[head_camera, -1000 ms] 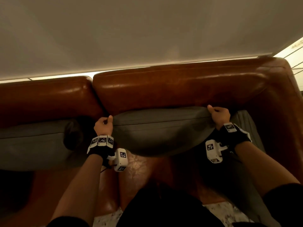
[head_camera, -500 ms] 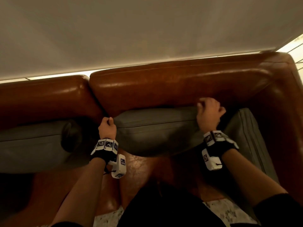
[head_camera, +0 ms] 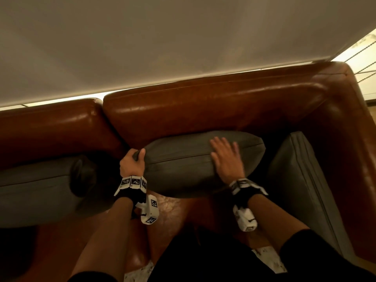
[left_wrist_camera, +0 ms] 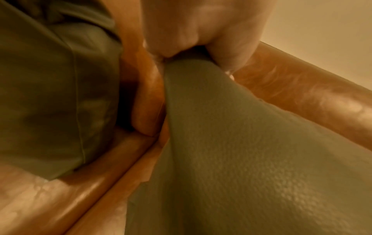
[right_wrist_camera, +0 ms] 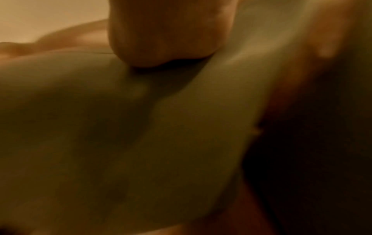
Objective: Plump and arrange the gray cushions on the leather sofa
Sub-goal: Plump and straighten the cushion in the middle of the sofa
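Head view showed the middle gray cushion [head_camera: 195,159] propped against the leather sofa [head_camera: 203,110] backrest. The left hand [head_camera: 131,162] gripped its nine-o'clock corner, probably to anchor it, while the right hand [head_camera: 226,159] lay flat, fingers spread, pressing near three o'clock to shape the filling.

The left hand [head_camera: 132,163] is curled around the middle cushion's [head_camera: 183,159] left corner; the right hand [head_camera: 226,159] is laid flat on its top.
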Demonstrator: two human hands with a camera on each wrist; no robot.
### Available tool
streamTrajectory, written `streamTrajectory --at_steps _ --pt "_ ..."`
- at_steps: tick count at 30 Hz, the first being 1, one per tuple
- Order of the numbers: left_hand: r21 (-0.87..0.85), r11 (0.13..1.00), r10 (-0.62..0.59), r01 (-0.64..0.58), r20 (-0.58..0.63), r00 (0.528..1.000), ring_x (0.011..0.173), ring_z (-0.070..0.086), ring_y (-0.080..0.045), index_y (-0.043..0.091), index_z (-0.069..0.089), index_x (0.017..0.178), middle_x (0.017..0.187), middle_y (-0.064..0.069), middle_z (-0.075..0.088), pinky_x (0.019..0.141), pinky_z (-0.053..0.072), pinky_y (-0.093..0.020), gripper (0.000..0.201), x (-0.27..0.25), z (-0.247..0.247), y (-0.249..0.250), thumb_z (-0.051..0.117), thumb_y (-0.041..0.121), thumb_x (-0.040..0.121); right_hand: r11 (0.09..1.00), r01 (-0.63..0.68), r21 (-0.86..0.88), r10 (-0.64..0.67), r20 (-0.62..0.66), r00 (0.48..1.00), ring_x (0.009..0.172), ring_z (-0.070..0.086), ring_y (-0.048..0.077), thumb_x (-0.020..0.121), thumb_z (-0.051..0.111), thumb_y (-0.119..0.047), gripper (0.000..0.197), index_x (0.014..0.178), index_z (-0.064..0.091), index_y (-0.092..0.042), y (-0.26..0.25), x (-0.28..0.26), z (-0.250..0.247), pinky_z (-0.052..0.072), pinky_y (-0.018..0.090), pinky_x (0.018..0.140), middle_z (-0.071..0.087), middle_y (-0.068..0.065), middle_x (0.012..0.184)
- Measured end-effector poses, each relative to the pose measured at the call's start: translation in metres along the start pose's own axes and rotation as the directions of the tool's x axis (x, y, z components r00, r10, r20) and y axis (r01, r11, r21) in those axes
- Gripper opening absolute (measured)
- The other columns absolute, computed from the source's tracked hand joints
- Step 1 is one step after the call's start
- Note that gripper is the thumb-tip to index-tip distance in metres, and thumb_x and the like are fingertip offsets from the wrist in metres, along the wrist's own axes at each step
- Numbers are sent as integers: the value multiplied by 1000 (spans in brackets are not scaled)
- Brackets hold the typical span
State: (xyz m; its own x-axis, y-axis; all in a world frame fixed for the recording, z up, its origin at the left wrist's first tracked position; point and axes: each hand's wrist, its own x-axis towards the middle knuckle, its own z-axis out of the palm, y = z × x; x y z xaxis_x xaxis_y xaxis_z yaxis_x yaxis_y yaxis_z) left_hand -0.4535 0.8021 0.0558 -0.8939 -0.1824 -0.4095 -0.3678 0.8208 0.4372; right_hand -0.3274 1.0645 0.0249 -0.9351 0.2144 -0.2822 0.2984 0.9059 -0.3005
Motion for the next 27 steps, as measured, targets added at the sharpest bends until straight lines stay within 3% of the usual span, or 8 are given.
streamTrajectory --at_steps 6,10,14,19,21,23,25,27 --pt "4 999 -36 36 -15 999 101 58 -41 13 61 106 106 -21 64 78 47 -43 38 2 2 -4 49 45 91 899 -436 -42 437 71 896 144 21 29 87 -15 -56 87 146 32 -13 93 -11 -21 2 46 117 32 8 153" --pt "-176 984 -50 39 -60 997 107 57 -37 6 59 114 113 -20 63 89 46 -42 45 5 -7 -21 48 43 93 868 -468 166 485 -83 871 124 45 39 98 27 -46 60 123 56 0 83 -11 -51 34 48 104 57 20 127" --pt "-245 967 -97 69 -103 990 97 57 -37 -2 58 93 96 -24 62 85 44 -42 44 -11 -11 -34 46 40 94 635 -638 435 663 116 739 107 57 37 97 41 -42 50 111 60 3 80 -7 -65 41 35 86 63 22 109" --pt "-161 986 -42 37 -32 999 74 49 -29 1 48 74 64 -10 46 77 43 -43 38 -13 -22 -36 46 32 96 551 -593 588 679 98 728 101 62 34 91 54 -41 46 105 65 1 89 -15 -73 41 29 77 67 20 102" --pt "-156 986 -75 63 -73 995 81 51 -32 -1 52 81 75 -15 52 83 43 -47 38 -13 -18 -30 44 33 96 565 -599 567 679 93 729 105 60 34 93 52 -38 46 109 63 4 84 -14 -76 39 27 79 66 23 107" --pt "-58 996 -84 72 -255 963 105 50 -37 6 57 106 110 -20 55 91 38 -49 33 -18 -9 -20 40 32 97 593 -586 552 670 66 740 106 59 36 95 50 -35 46 112 61 6 77 -13 -80 38 27 78 65 26 109" --pt "45 989 148 -143 -410 900 117 44 -32 18 53 122 127 -14 51 96 34 -47 32 -32 3 6 37 27 96 620 -581 528 661 48 749 106 58 37 96 48 -34 46 114 59 8 73 -14 -83 38 29 77 64 27 109" --pt "25 851 510 -525 -282 813 123 40 -22 19 52 125 131 -10 52 101 34 -45 35 -60 26 51 36 25 95 632 -588 505 654 60 754 103 58 37 97 46 -35 47 115 58 7 73 -15 -84 37 29 74 64 27 107"
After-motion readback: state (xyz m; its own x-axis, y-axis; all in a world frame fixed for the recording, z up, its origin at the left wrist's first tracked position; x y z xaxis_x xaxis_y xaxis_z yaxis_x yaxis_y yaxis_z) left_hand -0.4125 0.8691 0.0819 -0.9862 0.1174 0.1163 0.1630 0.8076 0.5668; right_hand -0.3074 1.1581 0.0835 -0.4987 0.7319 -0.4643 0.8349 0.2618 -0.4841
